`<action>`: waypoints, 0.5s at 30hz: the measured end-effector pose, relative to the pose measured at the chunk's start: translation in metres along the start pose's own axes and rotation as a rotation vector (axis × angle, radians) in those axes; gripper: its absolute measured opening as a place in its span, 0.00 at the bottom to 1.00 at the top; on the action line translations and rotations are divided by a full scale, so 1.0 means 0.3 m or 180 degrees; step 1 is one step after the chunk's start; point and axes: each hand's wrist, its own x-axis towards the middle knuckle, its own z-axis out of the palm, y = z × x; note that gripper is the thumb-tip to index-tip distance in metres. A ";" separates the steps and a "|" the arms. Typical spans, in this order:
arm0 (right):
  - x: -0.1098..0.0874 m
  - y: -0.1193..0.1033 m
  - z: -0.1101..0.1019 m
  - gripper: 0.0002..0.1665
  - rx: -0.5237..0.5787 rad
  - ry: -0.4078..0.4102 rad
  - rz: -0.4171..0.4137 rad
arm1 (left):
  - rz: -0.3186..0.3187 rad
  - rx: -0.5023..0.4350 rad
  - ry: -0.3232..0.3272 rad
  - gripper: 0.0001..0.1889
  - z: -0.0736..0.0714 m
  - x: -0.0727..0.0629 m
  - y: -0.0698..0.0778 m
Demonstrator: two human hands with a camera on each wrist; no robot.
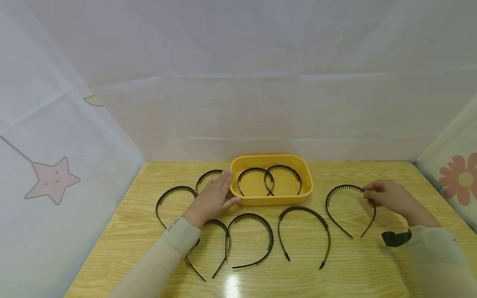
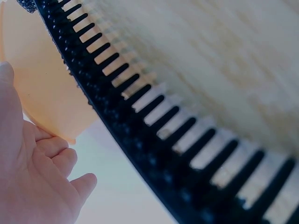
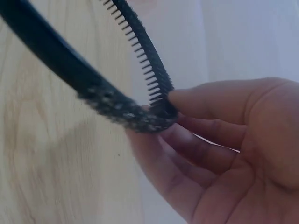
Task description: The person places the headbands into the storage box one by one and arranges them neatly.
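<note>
Fingers extended, the left hand (image 1: 212, 198) touches the left side of the yellow tray (image 1: 273, 201), which contains 2 inner headbands (image 1: 283, 166). Right of the tray, the right hand (image 1: 395, 199) pinches 1 black headband (image 1: 344, 187); other headbands (image 1: 249, 215) lie left and in front of the tray on the desk (image 1: 357, 269).

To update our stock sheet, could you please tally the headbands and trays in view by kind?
Headbands: 8 (2 in the tray, 1 held by the right hand, 5 others on the table)
Yellow tray: 1
Total: 9
</note>
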 end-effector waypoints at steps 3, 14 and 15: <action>0.004 -0.007 0.000 0.25 0.0021 0.0127 -0.0023 | -0.0001 0.0006 -0.0004 0.47 -0.002 -0.001 0.001; 0.003 -0.040 0.006 0.28 0.0051 0.0660 0.0120 | 0.0009 0.0038 -0.0003 0.47 0.002 0.002 -0.003; 0.004 -0.041 0.009 0.28 0.0093 0.0718 0.0135 | 0.0010 0.0032 -0.0007 0.47 0.003 0.003 -0.003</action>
